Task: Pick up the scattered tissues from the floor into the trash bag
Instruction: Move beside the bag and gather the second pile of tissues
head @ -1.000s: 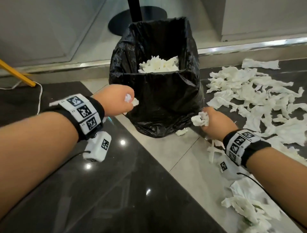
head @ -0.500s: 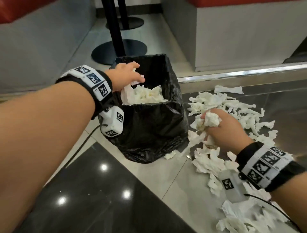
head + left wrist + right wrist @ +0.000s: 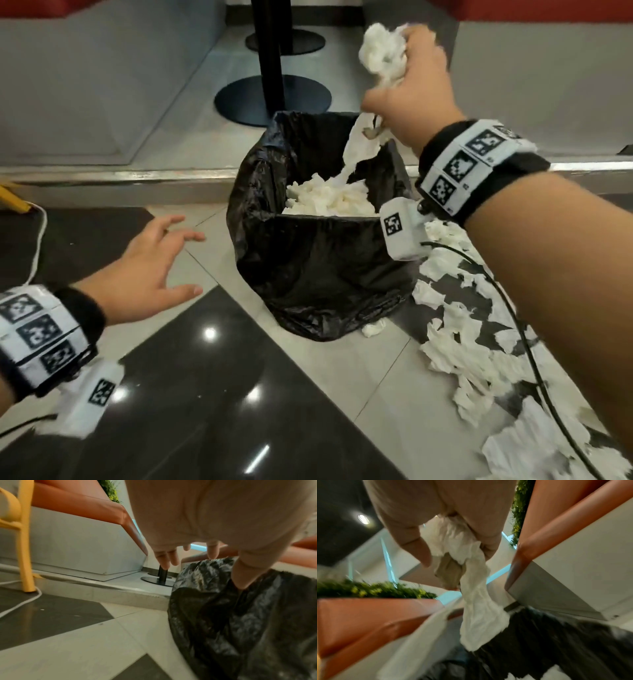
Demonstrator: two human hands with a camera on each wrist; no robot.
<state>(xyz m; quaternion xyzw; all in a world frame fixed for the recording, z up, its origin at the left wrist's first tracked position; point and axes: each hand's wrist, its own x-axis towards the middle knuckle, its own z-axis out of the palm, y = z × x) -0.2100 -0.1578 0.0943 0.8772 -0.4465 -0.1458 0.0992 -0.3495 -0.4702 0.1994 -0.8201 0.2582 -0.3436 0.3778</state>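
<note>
We count one bag (image 3: pixel 318 270) at the centre, with one heap of tissues (image 3: pixel 330 200) inside it. One wad (image 3: pixel 383 54) sits at 1 o'clock in the right hand (image 3: pixel 411 92), one of two hands; the left hand (image 3: pixel 147 274) is at 9 o'clock. Loose tissues on the floor (image 3: pixel 459 346) run from 3 to 5 o'clock, too many and too torn to number. One stray scrap (image 3: pixel 373 328) lies at the bag's foot. Two round bases (image 3: pixel 272 99) stand at 12 o'clock, and one cord (image 3: pixel 37 240) at 9.

A black table post (image 3: pixel 270 58) rises from a round base (image 3: pixel 273 99) on the raised grey step, a yellow chair leg (image 3: pixel 25 536) with a white cable (image 3: pixel 37 240) stands off left, and orange bench cushions (image 3: pixel 77 505) back onto green plants (image 3: pixel 373 591).
</note>
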